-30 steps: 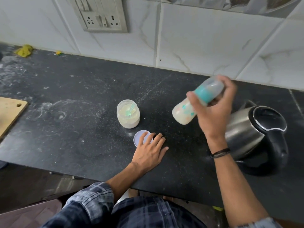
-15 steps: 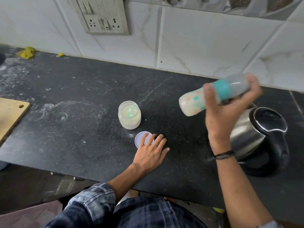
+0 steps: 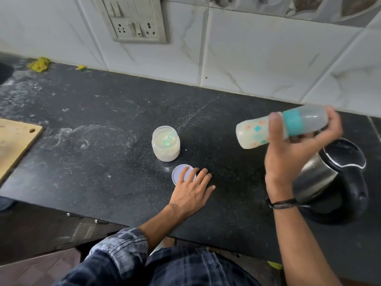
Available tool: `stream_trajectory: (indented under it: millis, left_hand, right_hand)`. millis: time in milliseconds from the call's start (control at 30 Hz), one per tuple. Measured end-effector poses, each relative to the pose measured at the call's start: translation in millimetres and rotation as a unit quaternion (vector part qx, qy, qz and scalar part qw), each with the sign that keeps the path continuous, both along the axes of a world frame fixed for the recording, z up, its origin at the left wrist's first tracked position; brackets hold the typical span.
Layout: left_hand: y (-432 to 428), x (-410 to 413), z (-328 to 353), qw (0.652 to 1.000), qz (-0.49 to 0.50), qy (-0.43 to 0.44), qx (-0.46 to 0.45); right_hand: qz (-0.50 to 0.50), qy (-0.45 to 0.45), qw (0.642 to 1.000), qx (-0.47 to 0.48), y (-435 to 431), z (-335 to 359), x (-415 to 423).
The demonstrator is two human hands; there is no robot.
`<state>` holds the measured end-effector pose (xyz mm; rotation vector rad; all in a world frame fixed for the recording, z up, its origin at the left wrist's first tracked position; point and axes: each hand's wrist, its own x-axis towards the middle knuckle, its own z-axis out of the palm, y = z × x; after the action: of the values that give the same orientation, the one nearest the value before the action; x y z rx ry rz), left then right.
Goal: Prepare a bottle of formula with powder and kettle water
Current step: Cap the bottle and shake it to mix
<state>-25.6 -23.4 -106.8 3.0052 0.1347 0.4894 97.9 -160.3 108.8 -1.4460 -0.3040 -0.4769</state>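
My right hand (image 3: pixel 288 159) grips a baby bottle (image 3: pixel 257 132) with a teal collar and clear cap, held nearly sideways above the counter, its base pointing left; milky liquid fills the base. Below and right of it stands a steel kettle (image 3: pixel 321 174) with a black lid and handle. An open jar of pale powder (image 3: pixel 166 143) with a green scoop inside stands mid-counter. Its white lid (image 3: pixel 179 172) lies flat in front. My left hand (image 3: pixel 190 193) rests flat on the counter, fingers spread, fingertips on the lid.
The dark stone counter (image 3: pixel 92 162) is dusted with powder. A wooden board (image 3: pixel 14 145) lies at the left edge. A yellow cloth (image 3: pixel 39 64) sits at the back left. A switch and socket plate (image 3: pixel 134 19) is on the tiled wall.
My right hand has swung the bottle from tilted down-left to nearly level, shifting it right. The left hand has stayed on the lid.
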Motion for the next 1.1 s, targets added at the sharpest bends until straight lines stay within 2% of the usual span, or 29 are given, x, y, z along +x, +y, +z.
stream_trajectory:
  millis: [100, 233, 367, 500, 633, 767, 900, 1033, 1100]
  left_hand:
    - [1.6, -1.2, -0.1, 1.000, -0.008, 0.014, -0.004]
    - [-0.1, 0.5, 1.0, 1.000, -0.001, 0.006, -0.002]
    - [1.1, -1.5, 1.6, 1.000, -0.008, 0.013, -0.003]
    - [0.0, 0.3, 1.3, 1.000, -0.001, 0.011, -0.008]
    - [1.3, -2.2, 0.6, 1.000, -0.006, 0.020, -0.005]
    - [0.0, 0.7, 1.1, 1.000, -0.002, 0.007, -0.005]
    - [1.3, -1.8, 1.1, 1.000, -0.006, 0.005, -0.002]
    - [-0.2, 0.6, 2.4, 1.000, 0.000, 0.001, -0.002]
    - [0.7, -0.7, 2.0, 1.000, -0.002, 0.007, -0.001]
  right_hand:
    - [0.023, -0.005, 0.994, -0.102, -2.3, -7.3, 0.9]
    - [-0.040, -0.035, 0.998, 0.020, -5.0, -1.7, -3.9]
    - [0.011, -0.017, 0.995, -0.098, -5.3, -10.8, 0.2]
    - [-0.033, -0.054, 0.998, -0.002, -7.6, -4.6, -6.8]
    - [0.015, -0.028, 0.994, -0.102, -4.2, -12.5, -3.2]
    - [-0.024, -0.051, 0.998, -0.004, -4.2, -7.8, -6.3]
    - [0.018, -0.025, 0.995, -0.097, -2.7, -15.9, 1.2]
    - [-0.029, -0.052, 0.998, 0.017, -4.4, -6.4, 0.8]
    - [0.006, -0.039, 0.999, -0.005, 0.6, -4.5, 5.3]
